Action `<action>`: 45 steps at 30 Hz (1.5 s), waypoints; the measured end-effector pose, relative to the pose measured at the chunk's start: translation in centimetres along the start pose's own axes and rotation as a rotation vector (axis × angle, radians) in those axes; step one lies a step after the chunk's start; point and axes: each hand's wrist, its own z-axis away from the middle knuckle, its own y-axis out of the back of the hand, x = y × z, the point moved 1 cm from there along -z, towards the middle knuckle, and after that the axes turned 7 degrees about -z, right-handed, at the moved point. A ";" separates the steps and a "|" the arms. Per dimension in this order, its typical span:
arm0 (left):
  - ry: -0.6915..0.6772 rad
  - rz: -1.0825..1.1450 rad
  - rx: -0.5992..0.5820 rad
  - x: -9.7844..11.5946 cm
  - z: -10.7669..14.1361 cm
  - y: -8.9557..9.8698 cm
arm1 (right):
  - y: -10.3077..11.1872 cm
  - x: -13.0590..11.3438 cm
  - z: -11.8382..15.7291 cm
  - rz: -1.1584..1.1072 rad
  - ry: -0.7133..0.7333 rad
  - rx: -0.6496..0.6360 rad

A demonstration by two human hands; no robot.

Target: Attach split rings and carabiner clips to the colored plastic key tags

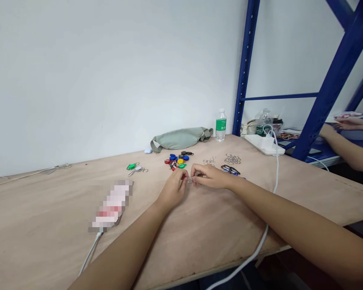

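A small metal split ring [190, 180] is pinched between the fingertips of my left hand [173, 188] and my right hand [211, 176], just above the table. A bit of red shows by my left fingertips; I cannot tell whether it is held. Beyond my hands lies a pile of coloured retractable key reels [178, 160] in red, blue, yellow, green and black. Beside my right hand are black and blue carabiner-like clips [230, 170]. Behind these sit a pile of larger metal rings [232, 159] and a scatter of smaller rings [209, 161].
A green reel [132, 166] and a white reel [138, 169] lie left. A blurred phone-like object [113, 203] has a cable. A green waist bag [181, 139], bottle [220, 125], power strip [261, 144], white cable [270, 209] and blue rack post [329, 84] surround. Another person's arms [347, 147] are right.
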 end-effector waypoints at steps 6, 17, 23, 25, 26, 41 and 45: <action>-0.007 0.026 -0.052 0.0 0.0 -0.1 | -0.1 0.2 0.0 -0.059 0.002 0.007; -0.033 0.059 -0.101 -0.2 0.0 0.0 | -0.1 0.4 -0.1 -0.058 0.032 -0.005; -0.031 0.108 -0.121 0.0 0.1 -0.2 | 0.1 1.3 -0.2 -0.011 0.080 0.020; 0.034 0.167 -0.073 0.0 0.1 -0.4 | 0.1 1.4 -0.2 -0.002 0.092 0.054; 0.074 0.217 -0.044 -0.1 0.2 -0.5 | 0.1 1.4 -0.2 0.018 0.100 0.077; 0.570 0.749 -0.071 -1.0 0.1 -0.8 | -0.6 0.8 -0.4 0.276 0.157 0.150; 0.560 0.755 -0.060 -1.1 0.0 -0.9 | -0.7 1.0 -0.5 0.252 0.127 0.210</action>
